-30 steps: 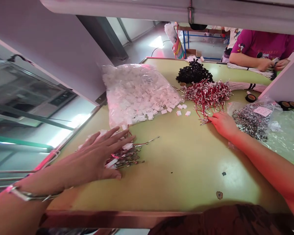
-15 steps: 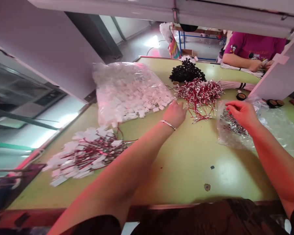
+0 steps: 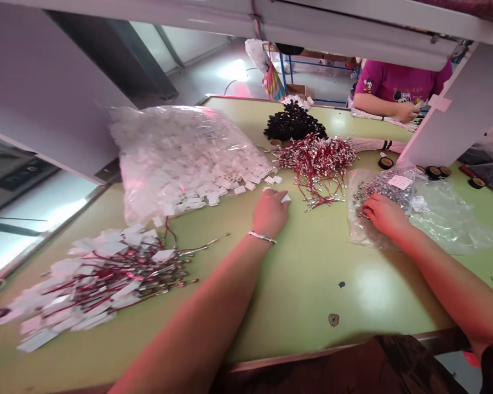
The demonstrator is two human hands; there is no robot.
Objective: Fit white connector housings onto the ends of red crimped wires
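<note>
My left hand (image 3: 270, 212), with a bracelet at the wrist, is closed on a small flat white piece (image 3: 286, 198) whose edge shows past the fingers. It is over the table just in front of a clear bag (image 3: 148, 158) from which many such white pieces (image 3: 213, 194) spill. My right hand (image 3: 384, 214) rests fingers down on small metal parts (image 3: 378, 186) in another clear bag (image 3: 359, 235). Its fingers are bent together, and what they pinch is hidden. Between and beyond the hands lies a heap of short red wires with metal ends (image 3: 316, 158).
Red wires with white pieces attached (image 3: 107, 273) lie in a pile at the left. Black parts (image 3: 296, 123), tape rolls (image 3: 433, 172) and bundled pale wires (image 3: 373, 144) are farther back. A co-worker in a purple shirt (image 3: 394, 82) handles wires across the table (image 3: 304, 290).
My left hand has come back from the bag's edge with a white piece in it. My right hand has gone down onto the metal parts. The view has shifted a little to the right.
</note>
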